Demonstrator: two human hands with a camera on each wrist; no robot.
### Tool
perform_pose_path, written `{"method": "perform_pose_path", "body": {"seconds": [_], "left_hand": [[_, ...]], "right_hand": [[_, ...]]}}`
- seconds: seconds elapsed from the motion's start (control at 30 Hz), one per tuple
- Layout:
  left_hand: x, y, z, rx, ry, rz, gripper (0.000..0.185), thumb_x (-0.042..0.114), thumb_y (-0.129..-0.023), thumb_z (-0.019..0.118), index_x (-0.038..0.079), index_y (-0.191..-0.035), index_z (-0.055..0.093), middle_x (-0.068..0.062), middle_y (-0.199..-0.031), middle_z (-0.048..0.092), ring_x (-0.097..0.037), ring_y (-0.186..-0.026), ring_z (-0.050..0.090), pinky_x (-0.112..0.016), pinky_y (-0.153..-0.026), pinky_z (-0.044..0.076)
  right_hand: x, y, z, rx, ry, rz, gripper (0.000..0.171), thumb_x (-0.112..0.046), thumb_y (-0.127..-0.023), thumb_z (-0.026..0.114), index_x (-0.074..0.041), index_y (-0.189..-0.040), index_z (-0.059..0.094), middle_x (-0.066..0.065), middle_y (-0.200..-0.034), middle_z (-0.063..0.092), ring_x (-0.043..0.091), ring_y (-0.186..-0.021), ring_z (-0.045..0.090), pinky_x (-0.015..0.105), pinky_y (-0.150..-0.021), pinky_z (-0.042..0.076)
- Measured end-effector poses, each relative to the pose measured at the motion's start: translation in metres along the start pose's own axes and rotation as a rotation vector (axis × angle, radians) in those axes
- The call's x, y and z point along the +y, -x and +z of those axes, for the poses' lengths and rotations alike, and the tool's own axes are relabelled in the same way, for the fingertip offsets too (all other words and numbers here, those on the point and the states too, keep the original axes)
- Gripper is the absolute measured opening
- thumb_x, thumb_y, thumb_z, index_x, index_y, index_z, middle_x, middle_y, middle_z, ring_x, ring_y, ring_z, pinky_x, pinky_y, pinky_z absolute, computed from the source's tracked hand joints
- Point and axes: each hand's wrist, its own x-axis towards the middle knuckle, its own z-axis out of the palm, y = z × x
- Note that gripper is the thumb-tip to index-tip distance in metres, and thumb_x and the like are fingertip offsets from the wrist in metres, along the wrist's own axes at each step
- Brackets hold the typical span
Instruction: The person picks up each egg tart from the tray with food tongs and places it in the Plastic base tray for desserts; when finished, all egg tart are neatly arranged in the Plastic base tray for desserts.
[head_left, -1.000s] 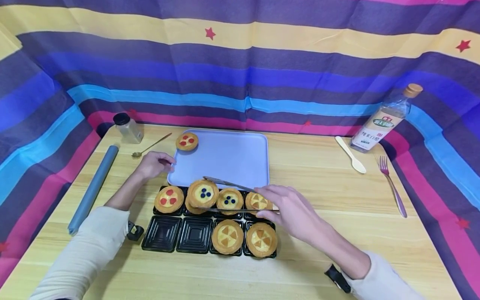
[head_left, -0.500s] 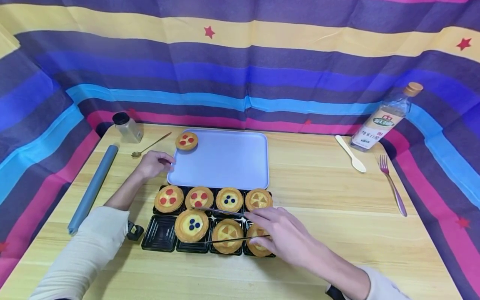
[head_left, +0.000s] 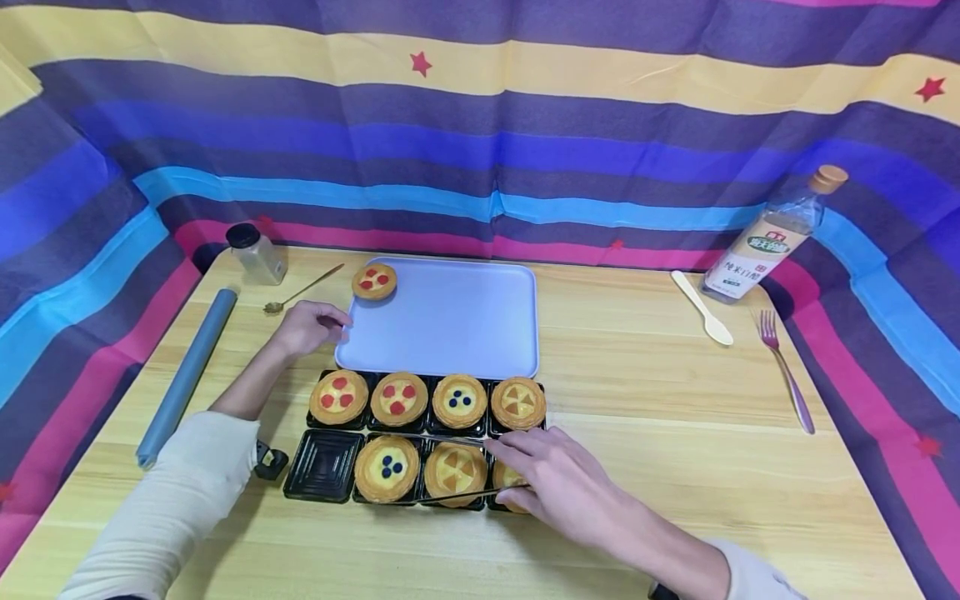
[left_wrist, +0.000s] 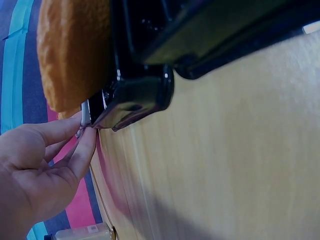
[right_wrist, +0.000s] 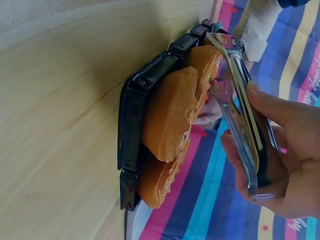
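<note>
My right hand [head_left: 555,487] grips metal tongs [head_left: 468,494], whose arms stand apart on either side of an orange-wedge tart [head_left: 454,471]. Just left of the tongs' tips a blue-dot tart [head_left: 387,468] sits in the front row of the black compartment tray [head_left: 324,477], whose front-left cell is empty. The back row holds two red-dot tarts, a blue-dot tart and an orange-wedge tart. My left hand [head_left: 311,325] pinches the left edge of the lavender tray [head_left: 450,325], which carries one red-dot tart [head_left: 374,281]. In the right wrist view the tongs [right_wrist: 240,125] are beside the tarts [right_wrist: 170,115].
A grey rolling pin [head_left: 187,375], a spice jar [head_left: 257,254] and a gold spoon [head_left: 300,292] lie at the left. A white spoon [head_left: 701,308], a pink fork [head_left: 783,371] and a bottle [head_left: 776,233] stand at the right. Striped cloth walls the wooden table.
My right hand carried the blue-dot tart in the tongs from above the back row down into the front row, set it there and drew the tongs back right. The left hand stayed.
</note>
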Motion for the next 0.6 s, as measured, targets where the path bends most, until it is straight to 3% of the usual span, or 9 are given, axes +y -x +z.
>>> {"method": "perform_pose_path", "body": {"seconds": [0.6], "left_hand": [[0.0015,0.0011,-0.0009,-0.013,-0.002,-0.014,0.020,0.005,-0.085,0.065,-0.003,-0.104,0.068,-0.021,-0.099,0.067,-0.020,-0.083,0.060,-0.021,-0.066,0.047]], "right_hand": [[-0.0018,-0.0027,0.0033,0.017,0.022,-0.028,0.056,-0.037,-0.078,0.075,-0.008,-0.124,0.061,0.007,-0.116,0.067,0.019,-0.104,0.064,0.034,-0.086,0.051]]}}
